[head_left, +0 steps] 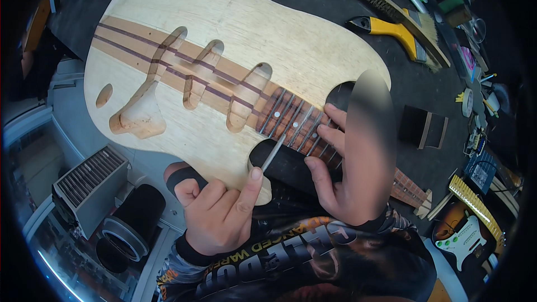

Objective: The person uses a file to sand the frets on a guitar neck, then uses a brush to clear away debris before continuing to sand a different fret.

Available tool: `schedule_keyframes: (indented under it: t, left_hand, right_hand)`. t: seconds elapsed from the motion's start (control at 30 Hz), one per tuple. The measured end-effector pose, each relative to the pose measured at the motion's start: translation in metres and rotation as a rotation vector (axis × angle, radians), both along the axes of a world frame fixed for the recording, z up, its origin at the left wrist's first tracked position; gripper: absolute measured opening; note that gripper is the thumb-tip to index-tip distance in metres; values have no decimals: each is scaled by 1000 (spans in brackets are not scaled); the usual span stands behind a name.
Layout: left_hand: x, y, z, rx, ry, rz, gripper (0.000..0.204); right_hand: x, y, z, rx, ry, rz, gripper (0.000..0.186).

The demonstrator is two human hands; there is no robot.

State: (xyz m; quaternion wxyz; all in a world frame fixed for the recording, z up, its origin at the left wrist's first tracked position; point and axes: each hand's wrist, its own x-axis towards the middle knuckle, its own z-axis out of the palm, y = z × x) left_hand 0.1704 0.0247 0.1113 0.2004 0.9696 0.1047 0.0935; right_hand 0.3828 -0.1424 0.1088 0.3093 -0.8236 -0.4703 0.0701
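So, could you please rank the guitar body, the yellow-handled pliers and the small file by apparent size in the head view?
1. guitar body
2. yellow-handled pliers
3. small file, partly hidden in the left hand, so this rank is unsure.

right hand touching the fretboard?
Touching. The head view shows the right hand lying across the fretboard, its fingertips pressed on the frets. The left hand holds a thin metal file.

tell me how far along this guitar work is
Done: the unfinished wooden body has its pickup cavities routed and the neck carries frets. In hand: the left hand works a thin metal file at the frets while the right hand steadies the neck. Left: no pickups or strings show.
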Motion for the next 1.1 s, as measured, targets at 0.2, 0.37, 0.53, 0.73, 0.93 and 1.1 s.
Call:
schedule_keyframes:
  t: [0.2, 0.37, 0.53, 0.73, 0.93, 1.1]
  left_hand:
    - [8, 0, 4, 29, 24, -23, 66]
    - [8, 1, 7, 15, 42, -29, 65]
    - [37, 6, 13, -6, 63, -30, 68]
    - [57, 8, 15, -41, 66, -59, 71]
    - [40, 3, 20, 27, 96, -32, 70]
    - [71, 27, 9, -75, -73, -23, 66]
  right_hand:
    - [2, 1, 1, -3, -18, 6, 60]
    - [2, 1, 0, -1, -17, 11, 59]
    - [2, 1, 4, -17, -21, 39, 57]
    - [7, -1, 2, -19, -26, 41, 56]
    - [4, 2, 4, -18, -18, 51, 58]
    - [4, 0, -3, 26, -3, 5, 67]
